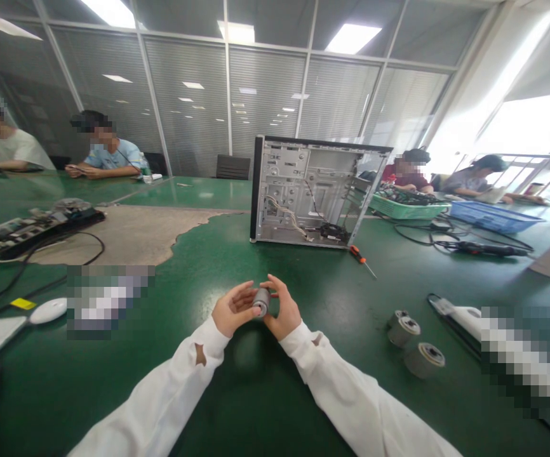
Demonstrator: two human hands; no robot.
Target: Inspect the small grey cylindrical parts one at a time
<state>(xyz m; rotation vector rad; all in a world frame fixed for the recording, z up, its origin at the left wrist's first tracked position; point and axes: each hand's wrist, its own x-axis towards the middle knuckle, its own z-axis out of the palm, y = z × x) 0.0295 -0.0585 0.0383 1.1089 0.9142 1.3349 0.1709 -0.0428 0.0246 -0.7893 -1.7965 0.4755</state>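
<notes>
A small motor, a grey metal cylinder with a hole in its near end, is held just above the green table, in front of my body. My left hand grips it from the left, thumb on the near end and fingers behind. From the other side my right hand closes round it with curved fingers, some of them hidden behind the cylinder. To the right stand a similar grey cylinder and another one, both upright on the table.
An open computer case stands ahead, with an orange-handled screwdriver beside it. Green basket and blue basket sit back right near cables. A circuit assembly, white mouse and cables lie left. Several people sit around the table.
</notes>
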